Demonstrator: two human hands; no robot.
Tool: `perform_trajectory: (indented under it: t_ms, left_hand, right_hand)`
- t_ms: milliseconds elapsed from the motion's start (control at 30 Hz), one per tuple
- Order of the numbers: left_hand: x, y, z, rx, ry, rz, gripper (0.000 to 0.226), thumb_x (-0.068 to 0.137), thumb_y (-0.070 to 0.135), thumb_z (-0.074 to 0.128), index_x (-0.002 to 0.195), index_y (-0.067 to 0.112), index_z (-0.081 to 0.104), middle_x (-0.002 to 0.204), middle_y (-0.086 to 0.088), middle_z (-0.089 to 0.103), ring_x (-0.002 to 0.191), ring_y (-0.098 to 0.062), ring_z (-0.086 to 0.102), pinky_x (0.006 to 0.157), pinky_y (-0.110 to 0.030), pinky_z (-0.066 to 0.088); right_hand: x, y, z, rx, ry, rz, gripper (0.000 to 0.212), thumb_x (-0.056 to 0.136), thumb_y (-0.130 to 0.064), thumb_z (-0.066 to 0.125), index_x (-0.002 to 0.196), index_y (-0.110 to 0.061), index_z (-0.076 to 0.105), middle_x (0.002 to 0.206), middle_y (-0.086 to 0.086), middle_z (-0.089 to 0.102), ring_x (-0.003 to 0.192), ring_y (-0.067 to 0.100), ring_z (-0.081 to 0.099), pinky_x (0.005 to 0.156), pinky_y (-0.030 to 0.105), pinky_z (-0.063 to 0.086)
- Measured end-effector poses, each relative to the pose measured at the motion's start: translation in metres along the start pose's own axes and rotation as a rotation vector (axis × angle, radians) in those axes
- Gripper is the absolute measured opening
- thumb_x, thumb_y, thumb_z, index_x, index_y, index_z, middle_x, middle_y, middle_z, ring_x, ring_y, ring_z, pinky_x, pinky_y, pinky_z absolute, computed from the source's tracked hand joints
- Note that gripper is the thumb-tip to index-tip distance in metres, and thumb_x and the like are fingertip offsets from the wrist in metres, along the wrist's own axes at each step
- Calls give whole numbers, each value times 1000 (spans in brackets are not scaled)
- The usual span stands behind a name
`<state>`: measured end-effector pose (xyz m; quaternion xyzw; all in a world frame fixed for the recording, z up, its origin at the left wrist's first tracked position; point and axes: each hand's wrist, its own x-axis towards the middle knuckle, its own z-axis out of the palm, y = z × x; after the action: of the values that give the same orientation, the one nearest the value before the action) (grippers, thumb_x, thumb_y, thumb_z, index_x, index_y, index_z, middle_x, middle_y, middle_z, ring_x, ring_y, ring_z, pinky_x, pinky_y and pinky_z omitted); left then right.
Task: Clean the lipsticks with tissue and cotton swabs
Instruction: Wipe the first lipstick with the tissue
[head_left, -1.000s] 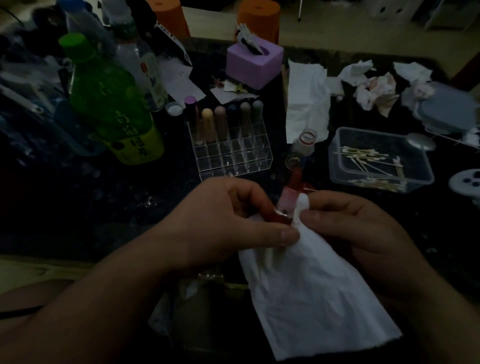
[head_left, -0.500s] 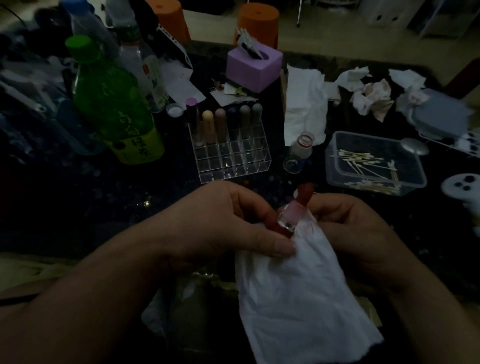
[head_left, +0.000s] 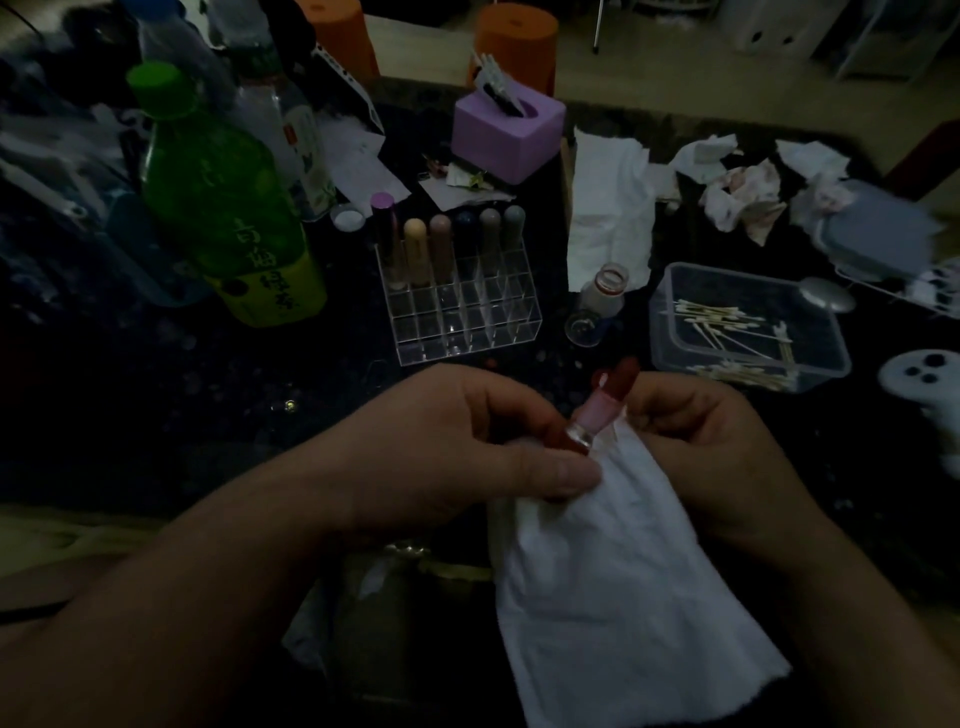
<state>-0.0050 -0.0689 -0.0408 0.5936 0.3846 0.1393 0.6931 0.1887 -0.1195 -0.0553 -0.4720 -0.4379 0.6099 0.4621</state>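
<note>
Both hands (head_left: 457, 447) (head_left: 722, 457), tissue (head_left: 613, 597) hide lipstick (head_left: 605, 408) base.

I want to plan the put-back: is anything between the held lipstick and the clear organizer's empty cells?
Nothing visible does. The lipstick, gripped by the left hand, has only bare dark table before the organizer. The small bottle stands aside, to its right.

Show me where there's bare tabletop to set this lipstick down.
Widest bare patch: tabletop left of the left hand, in front of the green bottle, beside the lipstick organizer. Crowded: the back row round the purple box, and the right side round the cotton swab box and crumpled tissues.
</note>
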Motion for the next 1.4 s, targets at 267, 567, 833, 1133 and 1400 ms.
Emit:
perform_trajectory:
  t_ms: [267, 567, 833, 1133, 1400]
  left_hand:
    - [5, -12, 0, 523, 365, 248, 31, 67, 51, 78, 93, 34, 73, 92, 19, 66, 89, 2, 63, 74, -13, 48]
    - [8, -11, 3, 787, 402, 246, 41, 72, 64, 63, 102, 39, 73, 103, 19, 48, 102, -5, 42, 82, -17, 36]
    - [5, -9, 7, 429, 189, 89, 11, 88, 29, 72, 98, 25, 72, 72, 2, 74, 61, -9, 71, 61, -34, 61]
    - [0, -4, 0, 239, -6, 47, 16, 83, 23, 76, 97, 15, 76, 86, -7, 77, 69, -27, 75, 72, -45, 62]
    - [-2, -2, -5, 34, -207, -98, 22, 82, 28, 71, 100, 17, 78, 97, -7, 77, 73, -33, 73, 71, -34, 57]
  right_hand:
    - [-1, 0, 8, -103, 207, -29, 16, 64, -29, 76, 74, -17, 78, 78, 8, 76, 70, 21, 73, 63, 26, 57]
    - [0, 6, 8, -275, 258, -142, 16, 76, -26, 69, 82, -13, 76, 77, 4, 75, 70, 17, 72, 65, 24, 58]
    - [-1, 7, 5, -237, 173, -147, 14, 73, -17, 71, 85, -14, 78, 83, 3, 77, 76, 20, 74, 65, 25, 58]
    - [5, 10, -7, -29, -63, -28, 28, 65, -21, 83, 81, -1, 71, 64, 22, 63, 38, 33, 53, 37, 31, 45]
    - [12, 18, -6, 77, -163, 46, 27, 67, -27, 87, 85, -10, 75, 73, 15, 67, 59, 33, 52, 60, 37, 44]
